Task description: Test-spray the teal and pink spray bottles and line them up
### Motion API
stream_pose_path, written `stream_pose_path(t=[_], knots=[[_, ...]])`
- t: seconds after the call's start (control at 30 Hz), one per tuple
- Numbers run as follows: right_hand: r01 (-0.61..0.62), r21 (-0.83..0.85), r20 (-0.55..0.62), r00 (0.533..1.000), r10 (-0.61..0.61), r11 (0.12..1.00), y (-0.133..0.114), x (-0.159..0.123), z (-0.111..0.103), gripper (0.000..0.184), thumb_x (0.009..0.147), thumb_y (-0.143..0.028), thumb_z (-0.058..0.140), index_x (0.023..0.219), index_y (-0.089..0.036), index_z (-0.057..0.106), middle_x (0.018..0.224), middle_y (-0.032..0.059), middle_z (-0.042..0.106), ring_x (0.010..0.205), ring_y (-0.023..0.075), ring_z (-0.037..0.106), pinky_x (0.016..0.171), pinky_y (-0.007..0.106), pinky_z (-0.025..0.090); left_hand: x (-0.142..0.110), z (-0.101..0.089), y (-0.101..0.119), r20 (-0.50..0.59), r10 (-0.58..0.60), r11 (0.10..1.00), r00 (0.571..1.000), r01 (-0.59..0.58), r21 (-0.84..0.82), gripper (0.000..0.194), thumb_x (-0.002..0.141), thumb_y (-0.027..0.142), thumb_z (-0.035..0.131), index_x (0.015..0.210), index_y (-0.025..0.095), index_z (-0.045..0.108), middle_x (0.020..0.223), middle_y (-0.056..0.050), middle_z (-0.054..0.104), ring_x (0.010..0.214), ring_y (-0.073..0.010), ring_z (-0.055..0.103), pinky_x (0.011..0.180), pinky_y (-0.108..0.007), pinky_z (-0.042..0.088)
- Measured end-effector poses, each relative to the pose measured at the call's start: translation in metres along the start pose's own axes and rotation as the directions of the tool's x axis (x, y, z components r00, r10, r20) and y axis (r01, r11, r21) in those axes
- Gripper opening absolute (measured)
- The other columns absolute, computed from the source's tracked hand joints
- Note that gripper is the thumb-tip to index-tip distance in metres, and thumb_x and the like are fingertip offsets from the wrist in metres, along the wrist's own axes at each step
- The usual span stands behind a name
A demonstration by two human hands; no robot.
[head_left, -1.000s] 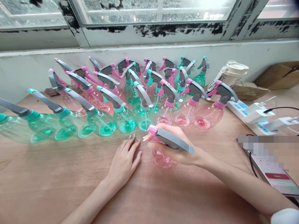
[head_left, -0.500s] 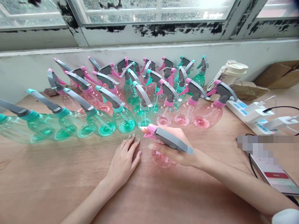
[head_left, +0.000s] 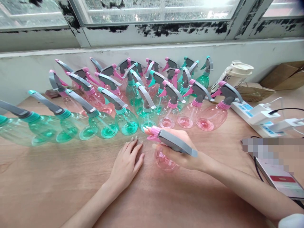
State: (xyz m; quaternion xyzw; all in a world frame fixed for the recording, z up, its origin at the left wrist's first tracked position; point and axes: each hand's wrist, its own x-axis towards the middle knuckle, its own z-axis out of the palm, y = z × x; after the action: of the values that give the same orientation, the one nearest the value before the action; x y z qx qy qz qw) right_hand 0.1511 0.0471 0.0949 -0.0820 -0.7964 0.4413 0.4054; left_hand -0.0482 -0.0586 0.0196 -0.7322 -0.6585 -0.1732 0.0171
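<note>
My right hand (head_left: 182, 152) is wrapped round the neck of a pink spray bottle (head_left: 165, 161) with a grey and pink trigger head. The bottle stands on the wooden table (head_left: 71, 186), its nozzle pointing away to the left; the hand hides its neck. My left hand (head_left: 127, 161) lies flat on the table beside it, fingers stretched out and holding nothing. Just beyond my fingertips runs a front row of spray bottles: green ones such as this green spray bottle (head_left: 127, 123) on the left, and pink ones such as this pink spray bottle (head_left: 212, 118) on the right.
More pink and green spray bottles crowd behind the front row, up to the wall (head_left: 28, 72). At the right are a lidded cup (head_left: 234, 76), cardboard (head_left: 255, 91), a power strip (head_left: 247, 114) with plugs and cables, and a phone (head_left: 277, 179) partly covered by a blurred patch.
</note>
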Motion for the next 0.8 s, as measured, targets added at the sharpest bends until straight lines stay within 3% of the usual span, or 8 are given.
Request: stream_pose_path(t=[0.3,0.47,0.6,0.8], knots=[[-0.061,0.015,0.017,0.998,0.061,0.998,-0.0053,0.002,-0.002,0.018,0.092,-0.021,0.052,0.108,-0.021,0.061,0.089,0.0043,0.069,0.073,0.0161,0.065,0.075,0.032,0.056,-0.0006,0.0005,-0.0003,-0.007,-0.012,1.0,1.0,0.012,-0.004,0.03,0.098,0.032,0.044,0.119,0.019,0.061,0.136,-0.014,0.056,0.127,-0.032,0.051,0.105,-0.053,0.044],[-0.112,-0.019,-0.003,0.994,0.111,0.994,-0.0079,0.0041,-0.001,0.004,0.088,-0.024,0.061,0.088,-0.02,0.061,0.072,-0.0006,0.061,0.06,0.0117,0.056,0.058,0.024,0.048,-0.0012,-0.0005,0.0007,-0.007,-0.003,1.0,1.0,0.003,-0.003,0.035,0.098,0.03,0.042,0.126,0.016,0.057,0.137,-0.016,0.054,0.126,-0.0321,0.05,0.103,-0.052,0.045],[-0.077,-0.069,-0.062,0.995,0.073,0.995,-0.0095,0.0047,0.0014,0.02,0.092,-0.028,0.057,0.074,-0.019,0.055,0.067,-0.0023,0.053,0.056,0.0096,0.049,0.053,0.023,0.042,-0.0021,-0.0005,0.0003,-0.017,0.003,1.0,1.0,-0.003,0.009,0.036,0.098,0.03,0.043,0.129,0.015,0.054,0.137,-0.017,0.053,0.126,-0.0316,0.051,0.104,-0.051,0.045],[-0.084,-0.024,-0.069,0.994,0.082,0.996,-0.0062,0.0007,0.0044,0.017,0.091,-0.033,0.058,0.098,-0.018,0.063,0.066,-0.0016,0.057,0.059,0.0129,0.055,0.057,0.026,0.048,-0.0023,0.0003,-0.0003,-0.015,0.004,1.0,1.0,-0.004,-0.005,0.035,0.099,0.03,0.043,0.129,0.016,0.054,0.139,-0.016,0.053,0.128,-0.0303,0.049,0.107,-0.051,0.042]])
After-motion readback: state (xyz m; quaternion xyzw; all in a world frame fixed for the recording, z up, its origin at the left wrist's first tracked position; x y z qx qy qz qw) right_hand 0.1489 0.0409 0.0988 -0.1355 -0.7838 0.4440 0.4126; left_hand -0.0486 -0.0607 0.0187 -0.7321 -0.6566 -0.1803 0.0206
